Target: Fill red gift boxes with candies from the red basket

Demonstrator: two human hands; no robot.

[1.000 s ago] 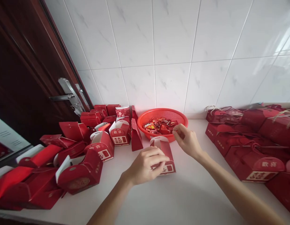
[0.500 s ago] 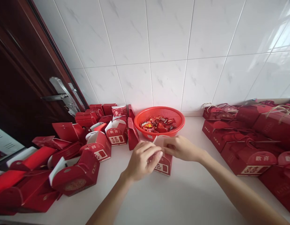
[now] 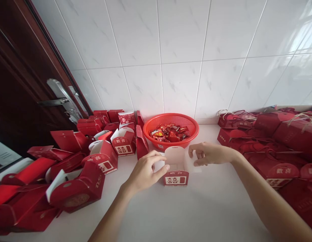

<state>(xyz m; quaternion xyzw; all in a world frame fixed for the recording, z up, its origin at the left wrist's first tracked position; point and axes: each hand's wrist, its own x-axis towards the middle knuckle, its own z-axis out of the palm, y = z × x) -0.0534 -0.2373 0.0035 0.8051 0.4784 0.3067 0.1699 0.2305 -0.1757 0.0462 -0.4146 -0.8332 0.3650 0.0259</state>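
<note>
A small red gift box with a white inside stands upright on the white table, its top open and its side flaps spread outward. At its left flap is my left hand, thumb and fingers apart, with nothing held. My right hand is beside the right flap, fingers curled but apart, holding nothing that I can see. Just behind the box sits a red plastic basket with wrapped candies in it.
Several red boxes, many with open lids, crowd the left side, including an open box. More red boxes with cord handles are packed along the right. A tiled wall rises behind; a dark door is at the left.
My hands have moved apart, the right one rightward off the box top. The box now faces me squarely, and its flaps have opened outward, showing the white inside.
</note>
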